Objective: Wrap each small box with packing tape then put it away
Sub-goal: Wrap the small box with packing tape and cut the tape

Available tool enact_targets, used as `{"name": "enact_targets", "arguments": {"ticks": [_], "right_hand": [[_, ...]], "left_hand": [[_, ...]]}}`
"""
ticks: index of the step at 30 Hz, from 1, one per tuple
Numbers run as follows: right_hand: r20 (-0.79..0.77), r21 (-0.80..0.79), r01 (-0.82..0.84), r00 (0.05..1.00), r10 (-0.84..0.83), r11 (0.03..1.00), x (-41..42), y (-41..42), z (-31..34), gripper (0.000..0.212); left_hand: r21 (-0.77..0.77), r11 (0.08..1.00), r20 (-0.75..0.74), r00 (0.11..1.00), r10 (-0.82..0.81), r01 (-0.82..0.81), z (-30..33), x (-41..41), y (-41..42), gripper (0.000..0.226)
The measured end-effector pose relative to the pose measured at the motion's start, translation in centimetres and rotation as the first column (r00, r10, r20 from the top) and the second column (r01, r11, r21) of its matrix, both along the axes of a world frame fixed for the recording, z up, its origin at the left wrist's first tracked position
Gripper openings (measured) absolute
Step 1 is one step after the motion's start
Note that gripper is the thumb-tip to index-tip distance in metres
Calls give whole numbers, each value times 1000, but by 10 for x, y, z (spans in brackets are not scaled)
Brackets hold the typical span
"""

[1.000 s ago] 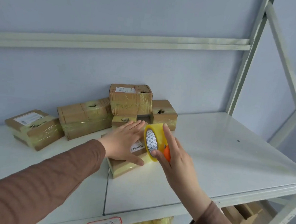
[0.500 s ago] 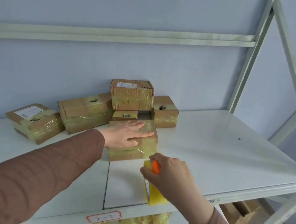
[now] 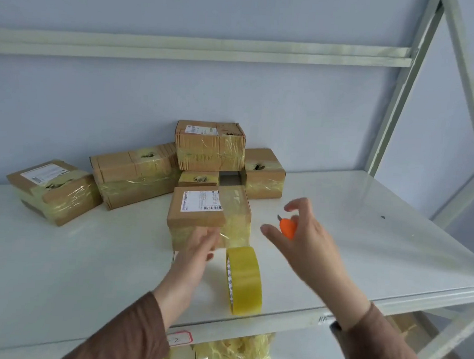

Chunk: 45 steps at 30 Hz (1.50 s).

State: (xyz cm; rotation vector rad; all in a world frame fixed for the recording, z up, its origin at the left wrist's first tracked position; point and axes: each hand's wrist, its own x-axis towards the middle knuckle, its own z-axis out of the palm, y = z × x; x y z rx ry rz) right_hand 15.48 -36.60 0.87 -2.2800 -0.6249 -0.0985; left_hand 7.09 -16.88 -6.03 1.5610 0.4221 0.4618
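Since half a second ago the tape roll (image 3: pixel 244 280) has left the right hand (image 3: pixel 307 240) and now stands on edge on the shelf (image 3: pixel 366 244), just in front of the box (image 3: pixel 199 218), with a strip of tape running from the roll up onto the box's front and top. The right hand holds an orange cutter (image 3: pixel 288 227) against the palm, thumb and fingers spread, to the right of the box. The left hand (image 3: pixel 197 249) has come off the box top and now reaches, fingers loosely extended, toward the strip at the box's front; contact cannot be confirmed owing to blur. Five wrapped boxes (image 3: pixel 209 146) sit at the back by the wall. Judgement: winding appears finished; cutting the strip is next, then stowing with the others.
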Motion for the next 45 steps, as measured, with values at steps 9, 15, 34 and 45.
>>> {"name": "enact_targets", "arguments": {"ticks": [9, 15, 34, 45], "right_hand": [[69, -247, -341, 927, 368, 907, 59, 24, -1, 9], [208, -365, -413, 837, 505, 834, 62, 22, -12, 13], [298, -322, -373, 832, 467, 870, 86, 32, -17, 15], [402, -79, -254, 877, 264, 964, 65, 77, -62, 26]], "left_hand": [[-449, 883, -313, 901, -299, 137, 16, 25, -12, 31], [-460, 884, -315, 916, -247, 80, 12, 22, -20, 30], [-421, 902, -333, 909, -251, 95, 11, 23, -15, 36], [-341, 889, -414, 800, -435, 306, 18, 1, 19, 32]]}}
